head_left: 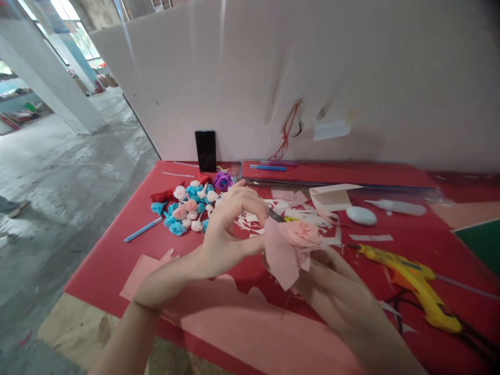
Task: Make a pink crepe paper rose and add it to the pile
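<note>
A pink paper rose (303, 235) is held up over the front middle of the table. My right hand (336, 284) grips it from below, the fingers wrapped around its base. At the rose's left side a broad, loose pink petal (279, 254) sticks out. My left hand (230, 232) has that petal's edge between thumb and curled fingers. Under the hands lies a large sheet of pink paper (250, 317) with a wavy edge. Just behind the rose shows part of a dark and yellow tool (276, 214), mostly hidden.
Small blue, white and pink paper flowers (191, 207) are heaped left, near a purple rose (223, 180). A phone (205, 151) leans on the white board. A yellow glue gun (410, 276), a white oval object (361, 215) and a bottle (402, 207) lie right. Paper scraps litter the middle.
</note>
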Tool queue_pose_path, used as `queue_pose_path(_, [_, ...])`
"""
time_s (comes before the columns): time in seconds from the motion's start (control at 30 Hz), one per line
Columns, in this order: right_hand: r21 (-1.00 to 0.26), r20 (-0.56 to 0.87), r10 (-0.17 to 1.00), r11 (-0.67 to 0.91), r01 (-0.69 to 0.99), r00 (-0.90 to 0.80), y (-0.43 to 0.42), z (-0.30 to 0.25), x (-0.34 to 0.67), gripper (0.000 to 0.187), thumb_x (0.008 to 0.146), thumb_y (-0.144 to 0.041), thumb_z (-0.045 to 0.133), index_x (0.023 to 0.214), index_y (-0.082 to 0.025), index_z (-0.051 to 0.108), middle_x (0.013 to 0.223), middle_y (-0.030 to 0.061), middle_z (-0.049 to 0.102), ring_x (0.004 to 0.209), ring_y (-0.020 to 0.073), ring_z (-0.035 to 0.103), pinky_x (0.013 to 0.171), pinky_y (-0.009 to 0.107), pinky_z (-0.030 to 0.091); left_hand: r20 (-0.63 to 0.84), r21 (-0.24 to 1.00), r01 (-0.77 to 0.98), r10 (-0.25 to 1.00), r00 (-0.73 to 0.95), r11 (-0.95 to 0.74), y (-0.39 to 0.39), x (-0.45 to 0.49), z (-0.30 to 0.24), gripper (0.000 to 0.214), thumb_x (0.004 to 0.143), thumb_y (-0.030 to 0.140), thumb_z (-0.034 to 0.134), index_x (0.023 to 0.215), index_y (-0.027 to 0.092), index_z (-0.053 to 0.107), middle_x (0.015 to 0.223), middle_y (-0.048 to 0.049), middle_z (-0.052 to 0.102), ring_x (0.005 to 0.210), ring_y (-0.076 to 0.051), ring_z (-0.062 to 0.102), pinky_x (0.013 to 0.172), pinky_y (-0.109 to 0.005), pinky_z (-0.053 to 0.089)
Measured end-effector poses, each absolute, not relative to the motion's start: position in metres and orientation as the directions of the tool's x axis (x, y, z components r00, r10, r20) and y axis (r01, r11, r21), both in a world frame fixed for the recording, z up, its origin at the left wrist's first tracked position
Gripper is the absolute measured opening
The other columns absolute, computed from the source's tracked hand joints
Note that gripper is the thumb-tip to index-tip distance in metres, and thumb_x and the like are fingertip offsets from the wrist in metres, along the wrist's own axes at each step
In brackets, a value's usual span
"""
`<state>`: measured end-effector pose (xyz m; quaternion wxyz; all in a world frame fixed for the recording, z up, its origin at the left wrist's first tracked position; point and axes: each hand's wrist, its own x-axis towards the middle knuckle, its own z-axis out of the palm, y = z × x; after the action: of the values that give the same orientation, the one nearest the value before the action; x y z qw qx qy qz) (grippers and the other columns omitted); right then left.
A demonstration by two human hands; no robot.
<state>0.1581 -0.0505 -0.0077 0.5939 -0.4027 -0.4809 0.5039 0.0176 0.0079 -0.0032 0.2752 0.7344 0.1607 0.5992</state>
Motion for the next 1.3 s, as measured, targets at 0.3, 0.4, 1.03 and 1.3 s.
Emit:
queue_pose_path(0.3, [-0.891,0.091,0.98,0.001,-0.454,-0.178,-0.054,-0.012,0.158,0.01,0.072,-0.042,0.075,0.082,-0.041,0.073,0.088,-0.0027,0.075,0.085,0.019,0.072,0.071,0.027,0.06,0.786,0.605,-0.14,0.56,0.262,-0.784,0.008,0.017,-0.003,0.025,0.077,0.033,0.073,0.069,0.018,0.054,0.064,0.0034,0.057,0.066,-0.011,0.054,0.071,-0.033,0.043])
queue_pose_path(0.4, [-0.906,0.086,0.984,0.011,-0.424,-0.158,-0.057,-0.017,0.159,0.01,0.074,-0.042,0.074,0.083,-0.039,0.073,0.093,-0.0019,0.075,0.089,0.0187,0.071,0.076,0.026,0.059,0.785,0.605,-0.144,0.558,0.269,-0.783,0.008,0.018,-0.003,0.025,0.076,0.032,0.074,0.069,0.018,0.055,0.065,0.0032,0.058,0.066,-0.011,0.053,0.069,-0.032,0.042])
queue_pose_path(1.03, [-0.924,0.382,0.916,0.376,0.063,0.123,-0.057,-0.006,0.153,0.007,0.082,-0.031,0.062,0.082,-0.029,0.068,0.073,-0.0013,0.073,0.067,0.0161,0.07,0.06,0.022,0.057,0.781,0.621,-0.25,0.56,0.276,-0.743,0.009,0.023,-0.012,0.021,0.075,0.032,0.074,0.068,0.018,0.061,0.062,0.0007,0.062,0.069,-0.012,0.052,0.067,-0.029,0.048])
queue_pose_path(1.3, [-0.874,0.458,0.879,0.418,0.248,0.132,-0.061,-0.004,0.157,0.006,0.083,-0.028,0.06,0.082,-0.026,0.066,0.077,-0.0011,0.072,0.069,0.0186,0.068,0.065,0.028,0.058,0.778,0.625,-0.225,0.572,0.261,-0.747,0.008,0.022,-0.01,0.023,0.079,0.033,0.071,0.062,0.019,0.063,0.058,0.0005,0.065,0.067,-0.013,0.055,0.062,-0.031,0.049])
